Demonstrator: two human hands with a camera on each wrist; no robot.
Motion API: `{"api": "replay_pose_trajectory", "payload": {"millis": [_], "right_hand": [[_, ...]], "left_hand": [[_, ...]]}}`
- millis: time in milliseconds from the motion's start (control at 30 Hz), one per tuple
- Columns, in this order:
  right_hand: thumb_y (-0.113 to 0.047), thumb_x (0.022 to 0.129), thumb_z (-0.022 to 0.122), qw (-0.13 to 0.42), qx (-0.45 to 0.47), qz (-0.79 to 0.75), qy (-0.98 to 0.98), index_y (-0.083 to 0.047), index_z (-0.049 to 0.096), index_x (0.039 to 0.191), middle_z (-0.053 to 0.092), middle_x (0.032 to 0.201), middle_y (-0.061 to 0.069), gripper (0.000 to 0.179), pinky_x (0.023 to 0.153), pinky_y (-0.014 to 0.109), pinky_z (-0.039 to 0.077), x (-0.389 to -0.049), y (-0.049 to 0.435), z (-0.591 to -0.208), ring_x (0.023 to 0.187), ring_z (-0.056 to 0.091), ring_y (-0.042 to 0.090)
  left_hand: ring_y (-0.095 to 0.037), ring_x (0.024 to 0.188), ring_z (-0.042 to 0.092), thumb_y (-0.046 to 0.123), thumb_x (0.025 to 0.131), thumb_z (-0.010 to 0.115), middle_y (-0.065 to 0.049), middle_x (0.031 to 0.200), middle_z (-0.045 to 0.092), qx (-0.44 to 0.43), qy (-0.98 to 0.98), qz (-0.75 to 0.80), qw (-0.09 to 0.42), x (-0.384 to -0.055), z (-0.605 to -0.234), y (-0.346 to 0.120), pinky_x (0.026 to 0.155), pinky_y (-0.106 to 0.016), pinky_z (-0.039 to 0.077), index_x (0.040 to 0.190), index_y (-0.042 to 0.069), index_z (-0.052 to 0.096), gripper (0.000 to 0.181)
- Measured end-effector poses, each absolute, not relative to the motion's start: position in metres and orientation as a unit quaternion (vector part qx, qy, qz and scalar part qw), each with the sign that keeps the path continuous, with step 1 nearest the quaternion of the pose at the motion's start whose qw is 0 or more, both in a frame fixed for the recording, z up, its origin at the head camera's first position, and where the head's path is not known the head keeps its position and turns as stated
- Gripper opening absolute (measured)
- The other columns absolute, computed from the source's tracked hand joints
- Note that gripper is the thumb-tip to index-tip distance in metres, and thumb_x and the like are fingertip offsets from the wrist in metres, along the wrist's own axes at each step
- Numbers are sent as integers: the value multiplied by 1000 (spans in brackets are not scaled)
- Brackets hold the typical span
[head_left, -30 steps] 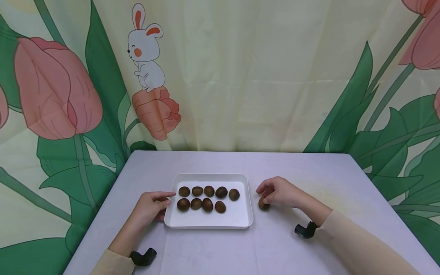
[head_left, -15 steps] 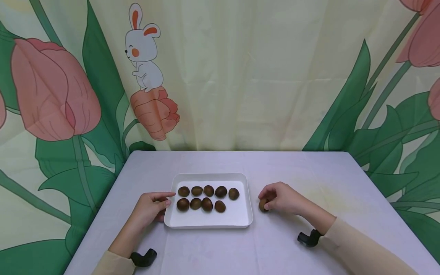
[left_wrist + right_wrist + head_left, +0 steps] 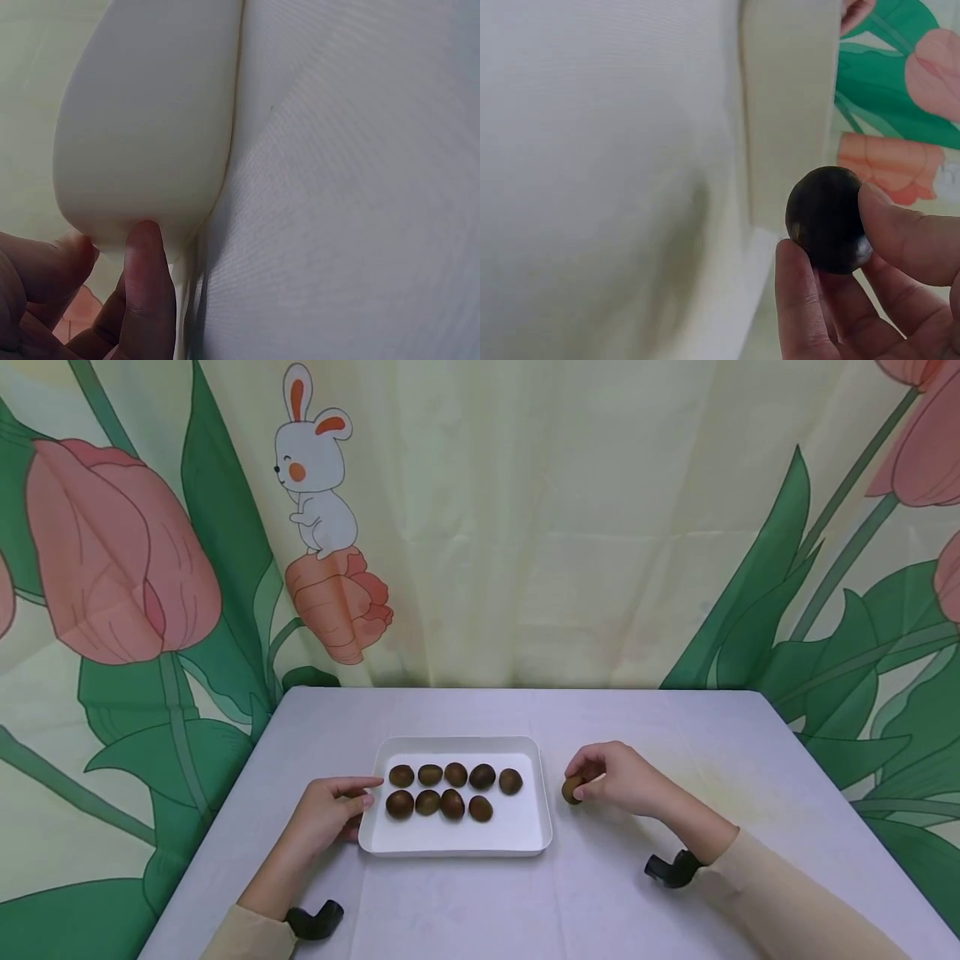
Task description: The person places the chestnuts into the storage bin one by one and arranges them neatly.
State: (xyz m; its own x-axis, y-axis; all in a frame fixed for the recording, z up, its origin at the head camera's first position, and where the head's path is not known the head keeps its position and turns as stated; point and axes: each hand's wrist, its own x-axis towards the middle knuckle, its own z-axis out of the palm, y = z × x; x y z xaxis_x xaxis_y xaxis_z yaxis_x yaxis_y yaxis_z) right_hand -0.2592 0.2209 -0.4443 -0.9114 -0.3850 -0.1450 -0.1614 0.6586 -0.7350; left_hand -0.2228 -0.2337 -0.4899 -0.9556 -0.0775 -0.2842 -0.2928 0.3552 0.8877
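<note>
In the head view my right hand (image 3: 618,777) pinches a dark brown round fruit (image 3: 572,790) right of the white tray (image 3: 546,827). The right wrist view shows that fruit (image 3: 826,219) between thumb and fingertips, raised over the cloth; its kind is unclear. Several similar fruits (image 3: 452,804) lie in the tray in two rows, the back one longer by one. At the tray's left side, my left hand (image 3: 324,810) rests its fingertips on the rim and outer wall. One fingertip (image 3: 146,244) presses that wall in the left wrist view.
A white cloth (image 3: 465,910) covers the table. Behind its far edge hangs a curtain (image 3: 540,543) printed with tulips, a rabbit and a carrot. Both wrists carry black camera mounts (image 3: 675,868).
My right hand has closed its fingers around the fruit on the cloth and raised it, slightly farther back. The left hand and the tray have stayed in place.
</note>
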Motion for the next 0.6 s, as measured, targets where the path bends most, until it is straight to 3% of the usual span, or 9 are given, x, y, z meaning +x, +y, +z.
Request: {"api": "replay_pose_trajectory", "payload": {"millis": [600], "right_hand": [[-9, 87, 86, 146, -196, -394, 886, -18, 79, 99, 79, 97, -3, 17, 83, 35, 59, -271, 179, -429, 96, 74, 14]], "left_hand": [[-18, 82, 72, 6, 98, 76, -17, 120, 70, -117, 816, 558, 96, -223, -490, -232, 63, -35, 64, 132, 11, 78, 34]]}}
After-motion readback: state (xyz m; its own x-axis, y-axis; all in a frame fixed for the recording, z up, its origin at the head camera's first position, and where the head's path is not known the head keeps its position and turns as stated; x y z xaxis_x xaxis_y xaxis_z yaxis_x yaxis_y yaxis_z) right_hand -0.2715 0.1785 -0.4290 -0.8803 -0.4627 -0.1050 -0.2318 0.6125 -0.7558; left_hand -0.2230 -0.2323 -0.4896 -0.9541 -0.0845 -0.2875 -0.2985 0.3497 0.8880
